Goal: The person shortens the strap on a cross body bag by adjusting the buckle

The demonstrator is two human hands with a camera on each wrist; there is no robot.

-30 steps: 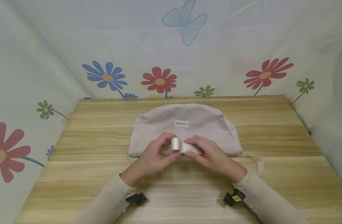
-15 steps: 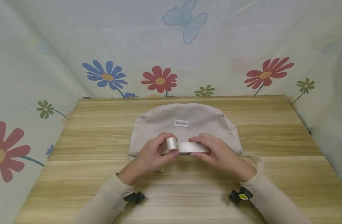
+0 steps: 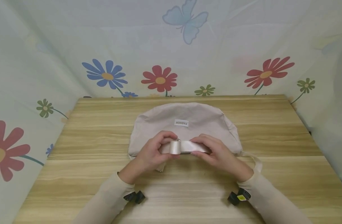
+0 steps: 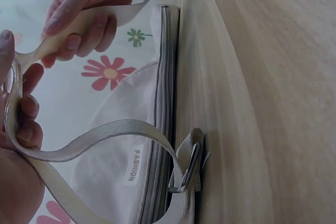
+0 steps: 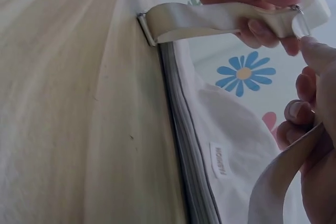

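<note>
A pale pink bag [image 3: 159, 116] with a white FASHION label lies flat on the wooden table, its zipper edge toward me. Over that edge, both hands hold its cream webbing strap [image 3: 187, 146]. My left hand [image 3: 152, 151] pinches the strap beside a metal slider buckle [image 5: 301, 20], where the webbing stands out in a small loop [image 3: 175, 147]. My right hand [image 3: 220, 153] grips the strap farther right, thumb below and fingers above. In the left wrist view, a metal ring [image 4: 188, 169] joins the strap to the bag's corner.
The strap's far end [image 3: 256, 161] curves off the bag's right corner onto the table [image 3: 182, 193]. A flower-printed cloth [image 3: 204, 56] stands behind and at both sides. A black wrist camera [image 3: 134, 197] sits on each sleeve.
My right hand has moved right along the strap, leaving a longer stretch between the hands. The loop at the slider now tips toward me, and the metal shows above it.
</note>
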